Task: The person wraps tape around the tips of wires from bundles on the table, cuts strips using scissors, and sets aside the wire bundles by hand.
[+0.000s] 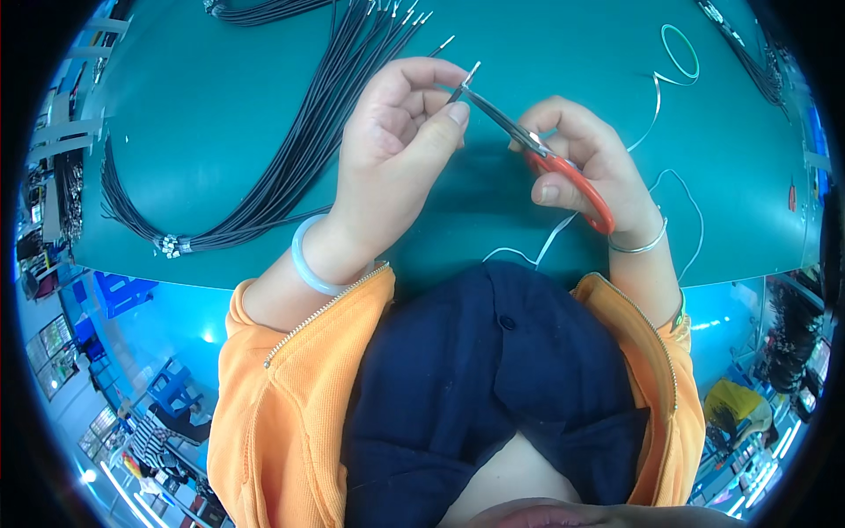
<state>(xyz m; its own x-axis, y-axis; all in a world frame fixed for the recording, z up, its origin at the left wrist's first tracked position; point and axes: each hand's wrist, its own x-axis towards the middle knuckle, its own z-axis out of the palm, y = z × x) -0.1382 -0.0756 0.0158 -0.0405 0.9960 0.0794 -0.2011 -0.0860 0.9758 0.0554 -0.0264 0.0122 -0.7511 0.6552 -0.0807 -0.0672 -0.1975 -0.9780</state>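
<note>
Head view: a black cable (455, 94), metal-tipped, is pinched between the thumb and forefinger of the left hand (398, 145) above the middle of a green tabletop (202, 106). Red-handled scissors (563, 167), tips at the cable's end, sit in the curled fingers of the right hand (591, 157). Leftward, a bundle of black cables (304, 141) bends toward the tabletop's near left corner; a white cord (657, 104) loops near its far right corner.

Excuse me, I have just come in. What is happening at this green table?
At the green table, a person's left hand pinches a black cable near its silvery tip. The right hand holds red-handled scissors, their blade ends beside this tip; I cannot tell whether they are cutting. A bundle of similar black cables lies on the table, to the left.
</note>
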